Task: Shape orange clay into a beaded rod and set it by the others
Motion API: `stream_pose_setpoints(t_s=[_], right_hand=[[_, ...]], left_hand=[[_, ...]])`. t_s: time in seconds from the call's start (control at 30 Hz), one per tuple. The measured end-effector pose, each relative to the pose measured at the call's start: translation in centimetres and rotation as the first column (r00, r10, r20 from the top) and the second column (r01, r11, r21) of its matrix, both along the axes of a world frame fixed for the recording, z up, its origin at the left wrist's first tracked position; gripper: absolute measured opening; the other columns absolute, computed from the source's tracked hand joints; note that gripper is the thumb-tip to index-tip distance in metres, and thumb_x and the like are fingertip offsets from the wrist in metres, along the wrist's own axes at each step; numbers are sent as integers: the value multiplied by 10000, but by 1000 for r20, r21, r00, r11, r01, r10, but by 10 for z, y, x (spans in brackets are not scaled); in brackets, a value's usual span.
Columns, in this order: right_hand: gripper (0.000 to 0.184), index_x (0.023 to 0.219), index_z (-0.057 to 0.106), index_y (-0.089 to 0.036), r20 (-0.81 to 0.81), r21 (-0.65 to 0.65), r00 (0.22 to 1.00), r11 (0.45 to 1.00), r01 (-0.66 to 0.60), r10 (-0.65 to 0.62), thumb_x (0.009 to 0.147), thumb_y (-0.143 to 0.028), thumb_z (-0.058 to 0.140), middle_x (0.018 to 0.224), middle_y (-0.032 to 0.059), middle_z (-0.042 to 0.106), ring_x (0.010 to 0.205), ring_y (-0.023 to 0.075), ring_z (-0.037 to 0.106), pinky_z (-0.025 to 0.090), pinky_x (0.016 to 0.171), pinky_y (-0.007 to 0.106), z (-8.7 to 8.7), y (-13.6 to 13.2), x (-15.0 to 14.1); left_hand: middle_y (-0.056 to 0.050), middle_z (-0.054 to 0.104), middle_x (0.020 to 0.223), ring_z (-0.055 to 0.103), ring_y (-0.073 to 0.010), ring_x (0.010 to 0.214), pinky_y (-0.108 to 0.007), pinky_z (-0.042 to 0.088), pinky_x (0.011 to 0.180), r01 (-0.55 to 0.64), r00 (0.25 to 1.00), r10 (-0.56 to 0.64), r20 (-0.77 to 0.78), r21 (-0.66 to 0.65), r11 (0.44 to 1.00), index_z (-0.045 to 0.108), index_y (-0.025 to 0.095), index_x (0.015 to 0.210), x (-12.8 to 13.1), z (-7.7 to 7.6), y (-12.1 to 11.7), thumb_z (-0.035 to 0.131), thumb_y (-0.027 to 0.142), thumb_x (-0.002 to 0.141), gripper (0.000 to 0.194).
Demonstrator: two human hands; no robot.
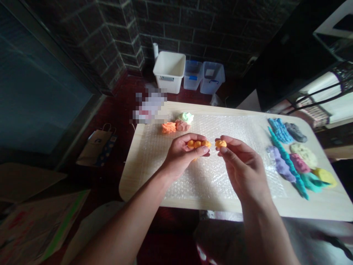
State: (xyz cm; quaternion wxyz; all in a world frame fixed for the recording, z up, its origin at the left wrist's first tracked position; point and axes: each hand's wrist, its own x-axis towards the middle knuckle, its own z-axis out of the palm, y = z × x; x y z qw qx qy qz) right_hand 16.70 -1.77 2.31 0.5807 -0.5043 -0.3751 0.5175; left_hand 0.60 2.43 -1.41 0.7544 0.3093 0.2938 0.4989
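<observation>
My left hand [187, 149] is closed around a lumpy orange-yellow strip of modelling clay [198, 144], gripped between thumb and fingers. Across a small gap, my right hand [242, 162] pinches a smaller piece of the same orange-yellow clay [221, 143]. Both hands are raised over a sheet of bubble wrap [215, 180] on the light wooden table [138, 162]. Behind my left hand sit an orange clay lump [168, 127], a brown one [182, 125] and a pale green one [186, 117].
At the table's right lie a long teal clay roll [288, 162] and lumps in several colours, among them blue [280, 130], purple [280, 164] and yellow [325, 177]. Beyond the table, a white bin [168, 73] and two clear boxes [212, 77] stand on the floor. A paper bag [96, 145] is at left.
</observation>
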Motion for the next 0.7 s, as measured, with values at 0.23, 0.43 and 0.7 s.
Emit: stream_pose_setpoints(t_s=[0.23,0.43,0.7], right_hand=[[239,1085,792,-266,70,59,997,998,-35,31,855,-231,846,1112,56,786,1075,226,731,581,1013,410,-4,-1,0],[237,1079,803,-253,113,57,993,998,-37,30,849,-241,857,1106,63,791,1033,226,746,612,984,412,-5,-2,2],[246,1084,809,-250,154,72,987,996,-56,44,845,-234,864,1115,65,798,1014,221,767,642,953,388,-4,-4,4]], left_hand=[[-64,764,958,732,-158,856,-306,628,812,8,1000,-9,9,20,1000,746,143,963,1,0,-1,909,202,734,287],[-58,757,938,734,-160,841,-320,637,806,3,1000,-3,1,17,1000,750,143,967,0,1,-2,916,216,731,298],[-65,770,930,741,-165,849,-316,641,795,3,1000,-3,-6,19,1000,765,132,940,0,3,-2,930,204,712,291]])
